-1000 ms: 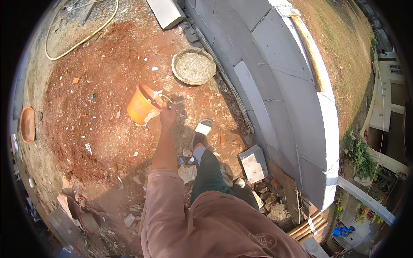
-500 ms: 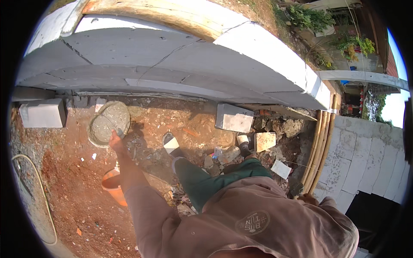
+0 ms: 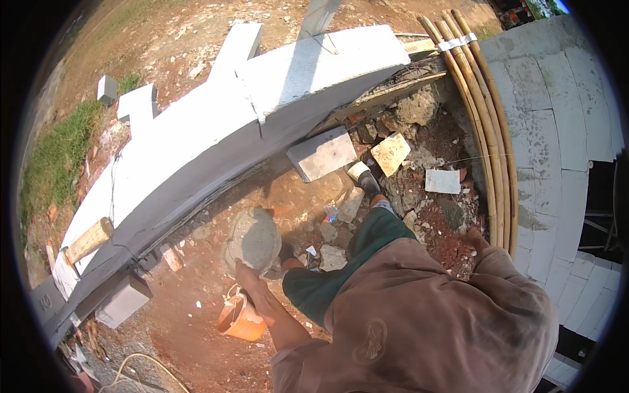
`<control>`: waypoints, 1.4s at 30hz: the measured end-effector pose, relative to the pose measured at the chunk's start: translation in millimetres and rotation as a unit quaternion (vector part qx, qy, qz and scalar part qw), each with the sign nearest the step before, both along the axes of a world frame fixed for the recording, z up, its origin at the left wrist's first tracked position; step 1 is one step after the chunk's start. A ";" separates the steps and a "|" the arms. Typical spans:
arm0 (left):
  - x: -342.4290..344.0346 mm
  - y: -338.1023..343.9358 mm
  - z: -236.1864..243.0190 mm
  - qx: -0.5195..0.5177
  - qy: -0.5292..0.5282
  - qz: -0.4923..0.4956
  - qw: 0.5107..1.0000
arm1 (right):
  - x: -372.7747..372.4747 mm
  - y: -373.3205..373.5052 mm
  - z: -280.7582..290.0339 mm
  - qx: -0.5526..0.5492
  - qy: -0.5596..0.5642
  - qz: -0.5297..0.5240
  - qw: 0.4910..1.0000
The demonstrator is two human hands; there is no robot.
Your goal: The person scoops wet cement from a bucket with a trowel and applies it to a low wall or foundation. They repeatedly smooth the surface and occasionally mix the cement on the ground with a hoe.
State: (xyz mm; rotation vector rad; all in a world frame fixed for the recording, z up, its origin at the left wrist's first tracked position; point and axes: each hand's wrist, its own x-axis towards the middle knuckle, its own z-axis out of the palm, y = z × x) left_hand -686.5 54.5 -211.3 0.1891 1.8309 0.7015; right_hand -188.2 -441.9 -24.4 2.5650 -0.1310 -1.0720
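Red dirt ground (image 3: pixel 196 327) beside a white block wall (image 3: pixel 216 124): the round mortar pan (image 3: pixel 252 239) is gripped at its rim by the left hand (image 3: pixel 247 278), fingers curled; the right hand's (image 3: pixel 477 239) fingers cannot be told.

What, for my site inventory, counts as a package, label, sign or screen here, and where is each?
Round emblem: on the back of the person's brown shirt, a circular print in a slightly darker tone.
White band: wrapped around the bundle of bamboo poles at upper right, a narrow pale strip.
Dark marking: on a grey block at lower left, small and faint.
No packages, signs or screens show.
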 end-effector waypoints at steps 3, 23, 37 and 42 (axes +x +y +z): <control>131.4 -42.7 71.1 -0.044 -0.049 -0.083 0.994 | 3.8 -40.1 -30.8 0.028 -0.099 0.103 0.989; 545.7 -170.0 448.8 0.048 -0.106 -0.654 0.747 | 208.5 115.2 -138.9 0.617 0.216 -0.546 0.524; 581.4 -132.5 448.3 0.194 -0.067 -0.796 0.570 | 127.4 239.7 -83.3 0.555 0.204 -0.613 0.524; 579.9 -114.2 427.3 0.196 -0.047 -0.807 0.555 | 115.3 245.6 -84.8 0.539 0.187 -0.620 0.539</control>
